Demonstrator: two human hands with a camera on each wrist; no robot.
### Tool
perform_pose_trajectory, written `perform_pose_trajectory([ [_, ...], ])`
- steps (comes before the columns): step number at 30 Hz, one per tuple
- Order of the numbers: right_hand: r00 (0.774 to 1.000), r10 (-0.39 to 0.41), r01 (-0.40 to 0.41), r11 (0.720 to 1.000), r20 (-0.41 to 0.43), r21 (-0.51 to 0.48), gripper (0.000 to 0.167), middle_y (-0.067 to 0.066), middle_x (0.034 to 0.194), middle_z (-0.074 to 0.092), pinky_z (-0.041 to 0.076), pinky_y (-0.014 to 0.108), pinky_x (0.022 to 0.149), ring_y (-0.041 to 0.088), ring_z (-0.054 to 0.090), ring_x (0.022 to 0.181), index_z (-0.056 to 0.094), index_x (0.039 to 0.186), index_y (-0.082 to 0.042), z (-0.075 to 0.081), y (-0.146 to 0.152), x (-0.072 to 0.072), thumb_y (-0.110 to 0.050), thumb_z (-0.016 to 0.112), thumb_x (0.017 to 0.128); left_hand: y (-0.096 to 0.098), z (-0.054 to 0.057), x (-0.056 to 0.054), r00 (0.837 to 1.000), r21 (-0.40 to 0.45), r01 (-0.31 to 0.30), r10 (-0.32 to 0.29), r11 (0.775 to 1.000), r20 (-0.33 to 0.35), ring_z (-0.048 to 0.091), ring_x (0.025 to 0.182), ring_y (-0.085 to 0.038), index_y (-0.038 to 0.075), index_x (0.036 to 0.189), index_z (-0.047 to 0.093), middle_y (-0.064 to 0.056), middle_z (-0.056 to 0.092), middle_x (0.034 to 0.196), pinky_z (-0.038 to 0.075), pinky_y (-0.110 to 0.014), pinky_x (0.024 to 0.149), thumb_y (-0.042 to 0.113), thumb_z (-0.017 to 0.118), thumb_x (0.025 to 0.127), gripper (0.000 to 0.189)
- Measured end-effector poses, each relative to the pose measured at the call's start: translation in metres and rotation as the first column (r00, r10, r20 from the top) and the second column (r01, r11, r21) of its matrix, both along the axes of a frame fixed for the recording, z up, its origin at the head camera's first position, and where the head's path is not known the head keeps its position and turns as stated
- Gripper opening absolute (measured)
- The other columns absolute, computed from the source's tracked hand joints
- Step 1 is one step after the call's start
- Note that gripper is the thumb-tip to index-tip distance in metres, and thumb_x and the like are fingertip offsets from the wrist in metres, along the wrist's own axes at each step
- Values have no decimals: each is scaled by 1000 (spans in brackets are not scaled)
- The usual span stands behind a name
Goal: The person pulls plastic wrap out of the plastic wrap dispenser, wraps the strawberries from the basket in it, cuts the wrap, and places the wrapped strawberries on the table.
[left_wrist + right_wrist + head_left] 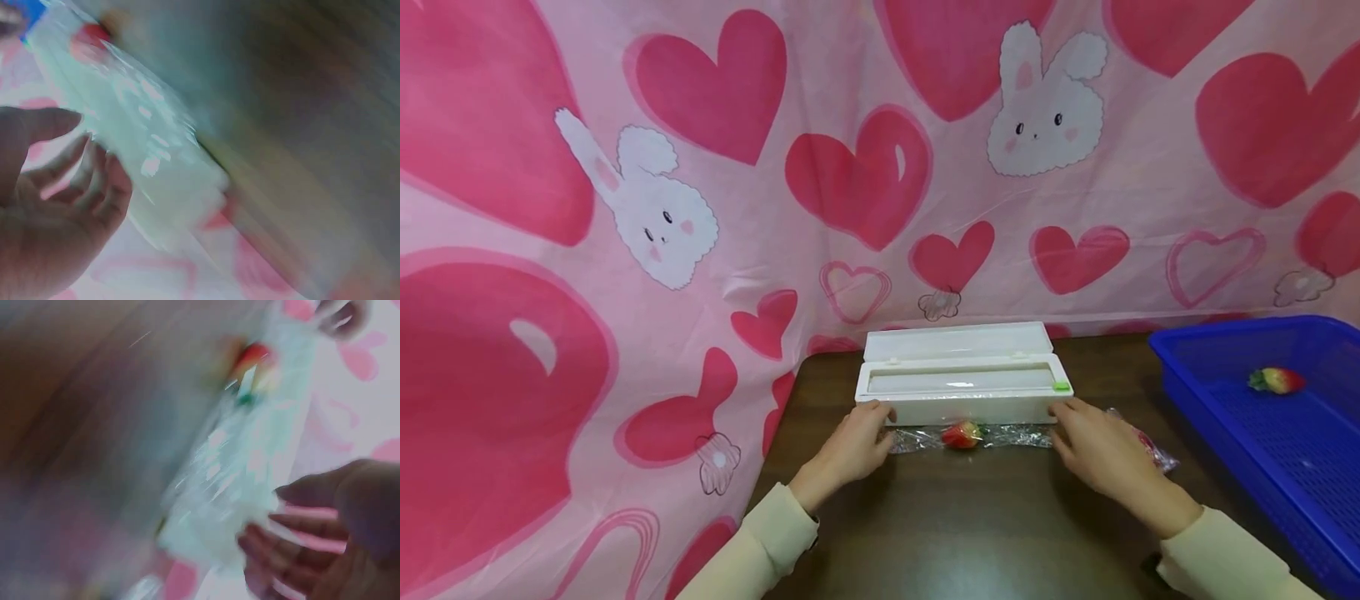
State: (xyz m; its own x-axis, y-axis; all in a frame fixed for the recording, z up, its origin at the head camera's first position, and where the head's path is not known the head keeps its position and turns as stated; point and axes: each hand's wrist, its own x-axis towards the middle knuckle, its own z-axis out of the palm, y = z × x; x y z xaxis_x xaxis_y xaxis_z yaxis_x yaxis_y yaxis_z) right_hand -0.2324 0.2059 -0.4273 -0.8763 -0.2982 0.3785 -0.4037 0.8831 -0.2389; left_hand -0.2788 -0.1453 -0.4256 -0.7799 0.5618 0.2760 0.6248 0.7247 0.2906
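Note:
A white cling film dispenser (966, 409) lies on the table with its lid tipped back; a roll shows through its window. Along its front hangs a strip of clear cling film (917, 439), with a strawberry (961, 434) at the strip's middle. My left hand (853, 440) pinches the film's left end by the dispenser's left corner. At the opposite corner, the right hand (1101, 446) pinches the other end between thumb and fingers. Both wrist views are blurred; in the right one the strawberry (253, 359) shows red behind shiny film.
On the right stands a blue plastic basket (1176, 367) holding another strawberry (1277, 381). A film-wrapped red item (1156, 450) lies partly hidden behind the right hand. A pink cloth (760, 217) with hearts and rabbits hangs behind and left of the dark wooden table (970, 525).

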Motion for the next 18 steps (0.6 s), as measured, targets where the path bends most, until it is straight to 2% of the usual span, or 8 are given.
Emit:
perform_pose_trajectory([
  [2,993,107,-103,992,44,-71,18,5,94,70,55,49,71,26,67,83,71,103,-4,6,-15,-2,-6,75,86,15,5,-1,997,-39,69,-67,997,44,59,79,-18,3,102,66,-6,64,89,52,-33,72,5,69,91,11],
  [4,970,216,-195,967,116,-165,16,5,96,70,55,49,79,24,67,90,71,105,-1,4,-28,-12,-2,69,89,31,6,-6,989,-103,112,-102,988,105,60,83,-17,3,101,66,-4,65,89,52,-31,76,4,65,93,8],
  [5,957,253,-221,953,143,-209,15,5,96,70,55,49,81,24,66,91,71,105,0,0,-32,-18,0,67,90,38,5,-10,986,-145,121,-102,982,136,60,85,-17,3,101,66,-3,64,90,52,-30,79,5,64,94,8],
  [7,939,283,-224,934,197,-277,15,7,94,69,54,47,81,23,64,89,69,102,4,-11,-35,-30,3,62,90,48,1,-16,976,-215,114,-70,970,204,60,86,-16,5,100,65,-2,63,90,52,-30,80,6,62,95,5],
  [10,941,245,-165,935,233,-313,11,7,87,67,52,41,75,19,60,82,68,95,4,-26,-28,-39,5,61,86,52,-6,-23,962,-269,103,-27,958,272,61,87,-17,5,99,64,-3,64,91,52,-30,81,5,60,96,5],
  [12,943,202,-112,940,265,-321,9,8,86,65,50,41,73,19,58,79,67,91,4,-31,-19,-40,5,61,85,49,-8,-25,956,-277,95,-10,956,294,60,86,-18,4,98,65,-4,65,91,52,-31,81,4,60,95,6],
  [14,946,147,-55,951,289,-304,8,8,86,65,50,41,72,20,58,78,67,90,3,-31,-9,-39,3,61,85,44,-7,-26,955,-272,86,-1,959,298,61,88,-20,3,99,66,-6,66,92,52,-33,83,2,60,94,8],
  [18,943,75,20,959,323,-282,11,10,87,65,49,41,69,23,58,77,65,91,2,-26,7,-36,1,58,83,26,-7,-26,964,-228,74,-11,971,265,63,91,-26,0,100,68,-10,68,93,53,-38,85,-2,60,91,11],
])
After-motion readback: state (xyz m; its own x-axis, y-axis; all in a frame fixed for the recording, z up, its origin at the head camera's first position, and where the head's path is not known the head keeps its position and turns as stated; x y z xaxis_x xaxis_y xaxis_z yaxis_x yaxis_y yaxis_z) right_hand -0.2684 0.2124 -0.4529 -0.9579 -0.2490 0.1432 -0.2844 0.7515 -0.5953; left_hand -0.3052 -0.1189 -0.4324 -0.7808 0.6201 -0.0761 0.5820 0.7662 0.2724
